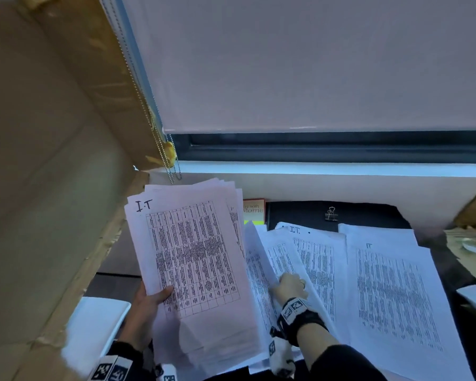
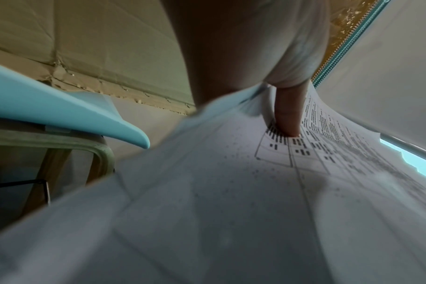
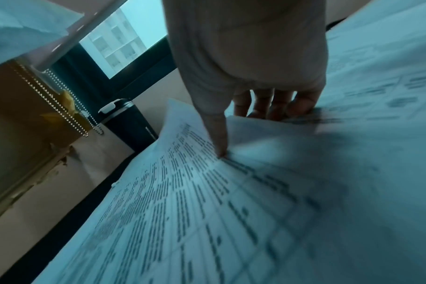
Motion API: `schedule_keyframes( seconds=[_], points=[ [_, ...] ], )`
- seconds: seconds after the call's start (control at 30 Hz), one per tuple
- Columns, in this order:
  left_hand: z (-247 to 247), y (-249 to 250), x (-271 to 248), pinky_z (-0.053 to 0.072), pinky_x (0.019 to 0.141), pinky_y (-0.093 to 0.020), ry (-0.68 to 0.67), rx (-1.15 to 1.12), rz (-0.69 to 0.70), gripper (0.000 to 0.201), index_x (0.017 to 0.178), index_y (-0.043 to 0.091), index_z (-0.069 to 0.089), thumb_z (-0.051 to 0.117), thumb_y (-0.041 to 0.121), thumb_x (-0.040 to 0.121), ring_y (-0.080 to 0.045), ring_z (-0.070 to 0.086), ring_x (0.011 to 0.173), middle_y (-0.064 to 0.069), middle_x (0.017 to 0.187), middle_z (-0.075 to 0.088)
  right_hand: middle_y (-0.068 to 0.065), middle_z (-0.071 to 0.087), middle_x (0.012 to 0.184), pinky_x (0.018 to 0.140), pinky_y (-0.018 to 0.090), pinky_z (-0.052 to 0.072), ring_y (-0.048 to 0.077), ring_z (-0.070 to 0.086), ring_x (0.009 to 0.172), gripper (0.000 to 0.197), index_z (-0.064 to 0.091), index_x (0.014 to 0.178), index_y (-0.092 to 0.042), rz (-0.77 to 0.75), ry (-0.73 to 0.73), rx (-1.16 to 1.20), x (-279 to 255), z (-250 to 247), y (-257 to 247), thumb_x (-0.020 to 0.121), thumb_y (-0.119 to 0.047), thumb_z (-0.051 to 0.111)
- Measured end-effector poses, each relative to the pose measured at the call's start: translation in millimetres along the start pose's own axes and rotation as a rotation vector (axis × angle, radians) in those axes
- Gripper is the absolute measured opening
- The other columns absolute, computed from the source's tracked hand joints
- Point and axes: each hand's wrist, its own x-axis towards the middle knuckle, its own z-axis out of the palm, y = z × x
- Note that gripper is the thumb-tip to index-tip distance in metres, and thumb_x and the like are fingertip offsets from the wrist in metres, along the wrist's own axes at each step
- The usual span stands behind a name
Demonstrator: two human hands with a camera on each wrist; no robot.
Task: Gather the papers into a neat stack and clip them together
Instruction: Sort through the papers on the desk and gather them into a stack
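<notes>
**Ana:** The left hand [image 1: 146,303] holds a fat bunch of papers [image 1: 193,259] up off the worktop [image 1: 368,213]. The thumb [image 1: 165,293] lies on the top page and the other fingers are tucked behind it.

**Ben:** Is the bunch tidy?

**Ana:** No. The far edges fan out, so many page tops show. The top page has a printed grid and the letters "I.T" in its corner.

**Ben:** Where is the right hand [image 1: 290,284]?

**Ana:** Just beside the bunch, lower down. It pinches a loose sheet [image 1: 259,270] that curls up off the worktop. In the right wrist view the thumb [image 3: 215,134] presses on top of that sheet and the fingers [image 3: 275,103] curl under it.

**Ben:** What lies past that hand?

**Ana:** More printed sheets [image 1: 396,284] lie flat on the dark worktop. They overlap each other.

**Ben:** And the clip?

**Ana:** A small black binder clip [image 1: 331,215] sits on the worktop behind those sheets. No hand touches it. A book [image 1: 253,210] lies left of it, partly under the papers.

**Ben:** And farthest away?

**Ana:** A window with a pale blind [image 1: 313,64] pulled down, and brown cardboard [image 1: 52,133] on the left.
</notes>
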Motion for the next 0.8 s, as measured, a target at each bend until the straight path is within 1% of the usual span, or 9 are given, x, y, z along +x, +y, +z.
schedule_keyframes(
  seconds=[0.1,0.2,0.3,0.4,0.47,0.57,0.63,0.73,0.8],
  points=[
    [0,0,1,0.048,0.095,-0.051,0.004,-0.007,0.007,0.037,0.121,0.008,0.055,0.06,-0.006,0.088,-0.036,0.063,0.103,-0.019,0.114,0.067,0.003,0.058,0.074,0.065,0.032,0.048,0.019,0.055,0.067,0.014,0.045,0.074,-0.017,-0.137,-0.031,0.337,4,-6,1,0.087,-0.015,0.049],
    [-1,-5,4,0.043,0.101,-0.059,0.027,-0.04,-0.003,0.044,0.125,0.011,0.057,0.066,-0.002,0.085,-0.038,0.064,0.109,-0.018,0.118,0.068,0.004,0.061,0.075,0.065,0.035,0.047,0.021,0.056,0.068,0.011,0.054,0.079,-0.017,-0.247,-0.027,0.494,1,-38,10,0.088,-0.011,0.054],
    [9,0,8,0.041,0.103,-0.058,0.039,-0.069,0.014,0.048,0.13,0.014,0.054,0.066,0.0,0.085,-0.037,0.061,0.112,-0.014,0.121,0.067,0.015,0.062,0.08,0.064,0.032,0.045,0.018,0.056,0.068,0.011,0.06,0.092,0.004,-0.343,0.059,0.663,-1,-98,29,0.091,-0.003,0.053],
    [27,6,14,0.048,0.097,-0.05,0.021,-0.051,0.043,0.04,0.124,0.01,0.055,0.06,-0.006,0.089,-0.037,0.063,0.108,-0.018,0.117,0.067,0.002,0.068,0.078,0.056,0.019,0.049,0.004,0.058,0.059,0.008,0.065,0.092,-0.006,-0.417,0.194,0.822,-20,-171,49,0.09,-0.008,0.057],
    [44,10,14,0.048,0.097,-0.05,-0.02,-0.022,0.066,0.036,0.116,0.014,0.059,0.059,-0.008,0.088,-0.035,0.065,0.105,-0.016,0.114,0.068,-0.01,0.075,0.083,0.064,0.018,0.055,0.002,0.067,0.071,0.012,0.067,0.096,-0.017,-0.467,0.156,0.954,-45,-210,53,0.087,-0.018,0.059],
    [69,12,14,0.046,0.101,-0.049,-0.087,0.011,0.068,0.041,0.112,0.024,0.06,0.06,-0.009,0.087,-0.031,0.064,0.109,-0.008,0.113,0.068,-0.01,0.076,0.092,0.069,0.016,0.055,0.004,0.071,0.086,0.025,0.066,0.1,-0.021,-0.511,0.065,1.044,-78,-235,51,0.078,-0.028,0.059],
    [83,8,16,0.044,0.104,-0.049,-0.152,0.007,0.056,0.042,0.113,0.027,0.06,0.063,-0.005,0.086,-0.029,0.062,0.111,-0.005,0.116,0.068,-0.002,0.076,0.096,0.072,0.023,0.056,0.013,0.071,0.089,0.024,0.067,0.104,-0.017,-0.476,0.033,1.024,-82,-228,48,0.084,-0.025,0.059],
    [103,0,15,0.038,0.109,-0.053,-0.274,-0.004,-0.033,0.062,0.134,0.019,0.051,0.077,0.015,0.078,-0.031,0.057,0.121,-0.01,0.132,0.062,0.003,0.073,0.102,0.076,0.026,0.053,0.021,0.068,0.096,0.023,0.064,0.112,-0.01,-0.368,0.03,1.047,-78,-193,45,0.094,-0.01,0.051],
    [118,3,6,0.044,0.104,-0.047,-0.34,-0.02,-0.027,0.048,0.13,0.016,0.054,0.068,0.007,0.086,-0.028,0.063,0.112,-0.01,0.124,0.067,0.005,0.067,0.111,0.079,0.026,0.049,0.021,0.063,0.101,0.022,0.058,0.116,-0.011,-0.305,0.037,1.053,-73,-164,44,0.095,-0.011,0.049]
  ],
)
